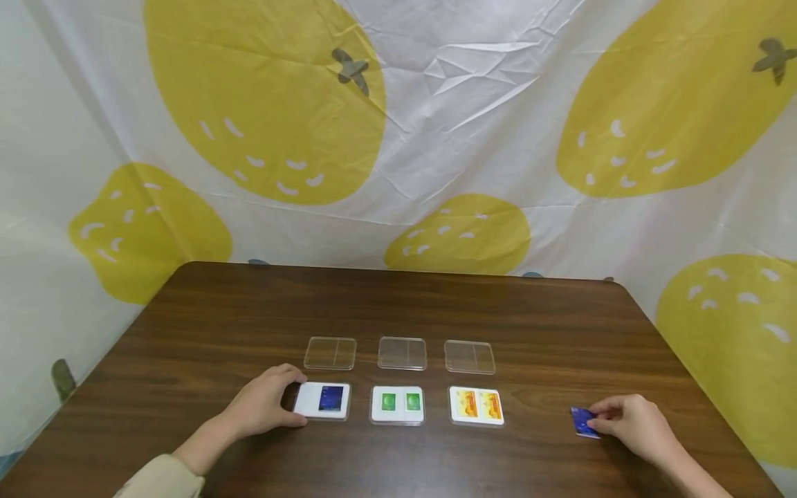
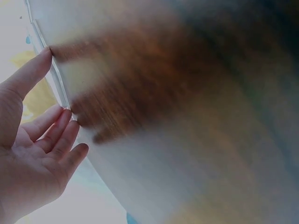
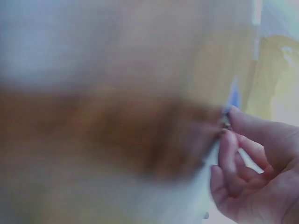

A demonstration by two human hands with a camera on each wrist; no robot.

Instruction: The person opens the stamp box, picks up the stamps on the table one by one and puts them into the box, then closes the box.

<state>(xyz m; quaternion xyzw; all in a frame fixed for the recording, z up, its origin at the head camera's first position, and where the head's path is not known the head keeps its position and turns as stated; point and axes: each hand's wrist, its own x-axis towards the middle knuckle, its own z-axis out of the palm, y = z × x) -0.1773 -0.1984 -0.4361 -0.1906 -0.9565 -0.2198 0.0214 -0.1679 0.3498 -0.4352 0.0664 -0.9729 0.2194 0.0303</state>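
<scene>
In the head view my left hand [image 1: 269,401] holds the left end of a clear plastic case [image 1: 346,416], thumb at the near corner and fingers at the far one. Inside lies a white insert [image 1: 308,400] bearing one dark blue picture card [image 1: 331,398] on its right half. Off to the right, my right hand [image 1: 636,423] pinches another small blue picture card [image 1: 582,421] between thumb and fingers, at or just over the tabletop. A sliver of blue card [image 3: 235,95] shows beyond the fingertips in the right wrist view.
Two more cases stand in the row, one with two green picture cards [image 1: 389,402], the other with two orange ones [image 1: 467,403]. Behind them lie three clear lids [image 1: 330,353] on the brown wooden table [image 1: 535,311]. A lemon-print curtain [image 1: 473,138] hangs behind.
</scene>
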